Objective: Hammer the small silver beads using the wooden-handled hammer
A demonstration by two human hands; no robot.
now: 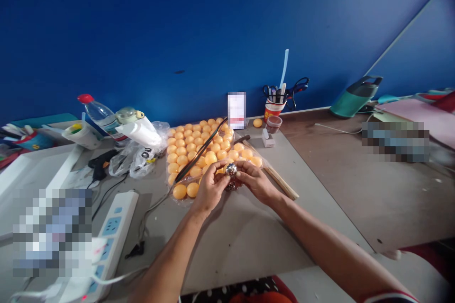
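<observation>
Between my two hands a small shiny silver ball (231, 169) is held above the grey table (245, 241). The fingers of my left hand (212, 186) pinch it from the left, and those of my right hand (256, 181) grip its right side. Just under the ball lies a small dark, glittering cluster (234, 184), partly hidden by my fingers. Behind my hands, many orange balls (210, 157) sit in clear plastic packing, with a black strip (199, 154) lying slantwise over them.
Thin wooden sticks (282, 183) lie right of my hands. A paper cup of pens and scissors (273, 110) stands behind. At left are a white power strip (119, 210), a black glue gun (99, 165) and a tilted bottle (101, 114). A green bottle (355, 99) leans at right.
</observation>
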